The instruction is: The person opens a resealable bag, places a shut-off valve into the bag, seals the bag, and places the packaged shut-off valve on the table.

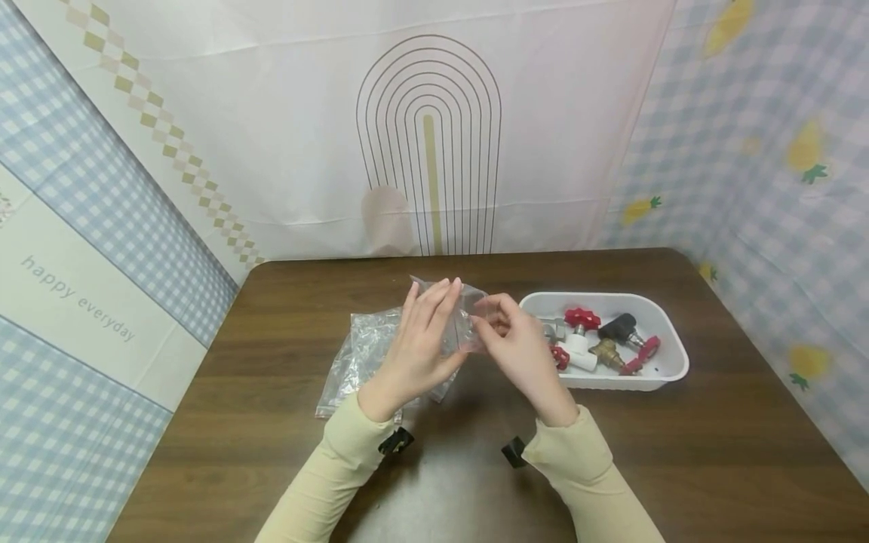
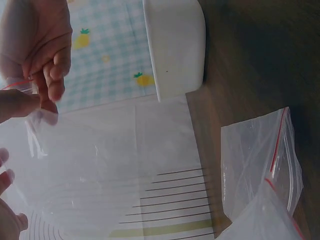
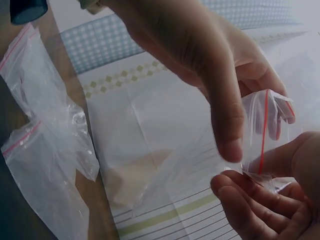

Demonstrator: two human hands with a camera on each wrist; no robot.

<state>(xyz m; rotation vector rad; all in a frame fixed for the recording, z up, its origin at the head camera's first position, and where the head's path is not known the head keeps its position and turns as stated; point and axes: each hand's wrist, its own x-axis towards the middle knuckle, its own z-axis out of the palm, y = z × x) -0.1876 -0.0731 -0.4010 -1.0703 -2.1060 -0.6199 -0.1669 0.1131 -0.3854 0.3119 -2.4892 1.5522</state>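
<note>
A clear zip bag (image 1: 465, 332) with a red seal line (image 3: 265, 130) is up between both hands, above the table. My right hand (image 1: 519, 343) pinches its edge between thumb and curled fingers. My left hand (image 1: 422, 332) has its fingers stretched out straight against the bag, with the thumb (image 3: 230, 135) spread apart from them at the bag's side. Under and beside the left hand, several more clear zip bags (image 1: 346, 369) lie overlapping on the table; the left forearm and hand hide part of them. No contents are visible in the held bag.
Right of the hands stands a white tray (image 1: 672, 354) holding several valves and fittings, among them a red-handled valve (image 1: 582, 320), a white fitting (image 1: 578, 351) and a brass one (image 1: 606, 351). Patterned cloth (image 1: 285, 151) hangs behind the brown wooden table (image 1: 224, 422).
</note>
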